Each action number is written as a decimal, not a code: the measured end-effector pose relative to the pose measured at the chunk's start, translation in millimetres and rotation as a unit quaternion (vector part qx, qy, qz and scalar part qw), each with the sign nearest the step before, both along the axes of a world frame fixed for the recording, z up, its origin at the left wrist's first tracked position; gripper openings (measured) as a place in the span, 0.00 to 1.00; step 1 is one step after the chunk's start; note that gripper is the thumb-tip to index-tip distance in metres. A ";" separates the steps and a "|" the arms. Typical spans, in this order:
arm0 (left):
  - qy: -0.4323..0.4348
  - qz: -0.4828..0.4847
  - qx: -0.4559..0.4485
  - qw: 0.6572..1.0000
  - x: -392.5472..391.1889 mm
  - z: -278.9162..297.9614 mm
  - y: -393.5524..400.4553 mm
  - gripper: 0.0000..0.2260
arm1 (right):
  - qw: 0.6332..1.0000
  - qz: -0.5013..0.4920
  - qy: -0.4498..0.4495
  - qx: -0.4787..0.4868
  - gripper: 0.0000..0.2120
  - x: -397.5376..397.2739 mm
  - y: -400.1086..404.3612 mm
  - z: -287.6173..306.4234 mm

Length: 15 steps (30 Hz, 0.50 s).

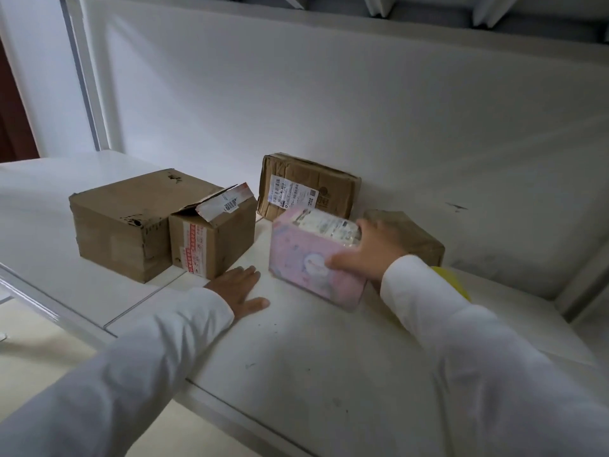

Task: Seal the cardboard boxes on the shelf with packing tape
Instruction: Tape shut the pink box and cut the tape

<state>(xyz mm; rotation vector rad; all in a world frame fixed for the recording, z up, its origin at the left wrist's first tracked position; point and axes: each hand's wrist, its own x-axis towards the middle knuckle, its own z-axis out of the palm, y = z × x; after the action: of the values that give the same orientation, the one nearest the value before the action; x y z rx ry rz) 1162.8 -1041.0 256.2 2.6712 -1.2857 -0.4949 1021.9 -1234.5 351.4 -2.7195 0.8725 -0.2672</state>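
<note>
Gripping the pink box [309, 265] with my right hand [369, 255], fingers curled over its top, I tilt it on the white shelf [296, 351]. My left hand [239, 288] rests flat, fingers spread, just beside an open-flapped cardboard box [211, 235]

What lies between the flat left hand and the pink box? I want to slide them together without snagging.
Nothing: in the head view only bare white shelf separates the left hand from the pink box, which the right hand grips.
</note>
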 end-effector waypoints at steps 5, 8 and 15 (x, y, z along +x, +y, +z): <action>-0.049 -0.018 0.085 0.995 8.7 -5.7 -20.0 0.33 | 0.998 -0.027 -0.045 -0.026 0.41 33.2 -8.9 11.3; -0.047 -0.018 0.102 0.994 13.1 -6.3 -22.3 0.34 | 0.998 -0.047 -0.027 -0.015 0.45 51.6 -14.5 -5.1; -0.049 -0.014 0.131 0.990 16.0 -5.1 -24.0 0.33 | 0.999 -0.011 0.027 0.019 0.40 50.6 -18.5 -15.9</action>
<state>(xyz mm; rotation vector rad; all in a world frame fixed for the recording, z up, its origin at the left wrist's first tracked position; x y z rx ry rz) 1178.8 -1065.0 251.0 2.9287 -1.3748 -0.5796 1072.6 -1253.0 335.5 -2.6947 0.9140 -0.1796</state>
